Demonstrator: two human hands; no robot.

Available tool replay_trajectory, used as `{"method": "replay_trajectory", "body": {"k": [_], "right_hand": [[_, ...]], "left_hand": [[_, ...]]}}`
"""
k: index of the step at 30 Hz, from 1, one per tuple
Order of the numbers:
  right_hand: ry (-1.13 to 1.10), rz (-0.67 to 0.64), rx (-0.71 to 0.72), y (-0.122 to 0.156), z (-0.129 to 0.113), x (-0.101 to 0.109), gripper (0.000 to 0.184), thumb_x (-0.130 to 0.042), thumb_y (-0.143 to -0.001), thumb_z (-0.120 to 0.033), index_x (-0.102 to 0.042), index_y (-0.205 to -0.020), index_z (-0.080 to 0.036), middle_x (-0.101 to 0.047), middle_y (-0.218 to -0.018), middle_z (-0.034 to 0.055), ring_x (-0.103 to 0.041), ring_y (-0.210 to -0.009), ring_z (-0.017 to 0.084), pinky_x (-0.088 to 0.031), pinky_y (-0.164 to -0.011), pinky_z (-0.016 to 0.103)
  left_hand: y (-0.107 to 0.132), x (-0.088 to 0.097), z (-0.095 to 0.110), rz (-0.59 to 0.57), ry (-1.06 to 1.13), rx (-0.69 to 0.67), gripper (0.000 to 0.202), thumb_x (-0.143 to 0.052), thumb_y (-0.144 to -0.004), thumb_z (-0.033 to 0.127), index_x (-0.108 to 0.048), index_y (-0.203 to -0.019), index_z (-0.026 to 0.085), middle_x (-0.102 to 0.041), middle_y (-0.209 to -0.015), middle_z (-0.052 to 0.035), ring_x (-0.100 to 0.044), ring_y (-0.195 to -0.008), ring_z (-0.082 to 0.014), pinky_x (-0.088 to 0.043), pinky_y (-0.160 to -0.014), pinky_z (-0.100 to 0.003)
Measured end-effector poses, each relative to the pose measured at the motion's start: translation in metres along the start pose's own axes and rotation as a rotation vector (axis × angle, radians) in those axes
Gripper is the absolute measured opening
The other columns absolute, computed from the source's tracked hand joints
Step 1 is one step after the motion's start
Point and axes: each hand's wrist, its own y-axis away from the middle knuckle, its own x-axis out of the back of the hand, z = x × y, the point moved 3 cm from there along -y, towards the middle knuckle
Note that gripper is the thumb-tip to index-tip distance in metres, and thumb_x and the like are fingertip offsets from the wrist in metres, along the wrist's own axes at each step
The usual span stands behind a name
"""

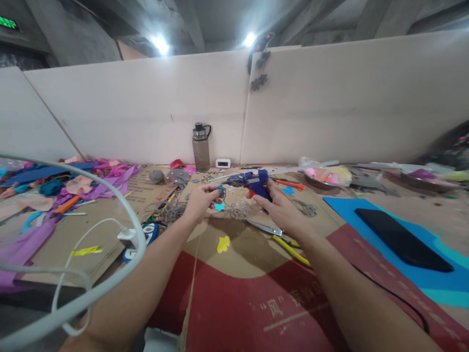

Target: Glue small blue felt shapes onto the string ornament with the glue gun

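Observation:
My right hand (280,208) grips a blue glue gun (252,183) by its handle, nozzle pointing left. My left hand (200,200) pinches a small blue piece (221,190) right at the nozzle tip. Both hands hover over a cardboard sheet (252,239) on the table. A teal star cutout (220,207) and thin wire shapes (236,211) lie just below the hands. Scissors (266,227) and yellow-handled pliers (291,249) lie under my right wrist.
A grey water bottle (201,146) stands at the white partition (146,107). Coloured paper scraps (54,186) cover the left side. A black phone (401,239) rests on blue foam at right. White cables (110,234) loop at near left. A metal dish (324,178) holds pink and yellow pieces.

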Motion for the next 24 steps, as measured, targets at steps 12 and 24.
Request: {"method": "replay_trajectory", "body": {"k": [12,24], "right_hand": [[0.029,-0.051,0.025,0.0,-0.018,0.0,0.045,-0.051,-0.083,-0.027,-0.047,-0.127,-0.024,-0.057,-0.125,0.0098,-0.052,-0.114,0.024,-0.037,-0.101,0.044],[0.073,-0.059,0.057,0.001,-0.01,-0.002,0.045,-0.05,-0.085,-0.029,-0.044,-0.13,-0.021,-0.058,-0.125,0.0113,-0.054,-0.112,0.025,-0.041,-0.097,0.044]], "left_hand": [[0.003,-0.001,0.004,-0.017,-0.016,-0.01,0.023,-0.069,-0.066,0.035,-0.067,-0.074,0.013,-0.069,-0.071,-0.0066,-0.059,-0.054,-0.0103,-0.036,-0.042,-0.018],[0.005,-0.002,0.008,0.003,-0.041,-0.002,0.021,-0.067,-0.067,0.031,-0.067,-0.075,0.012,-0.066,-0.063,-0.0047,-0.058,-0.052,-0.0093,-0.035,-0.042,-0.016]]}}
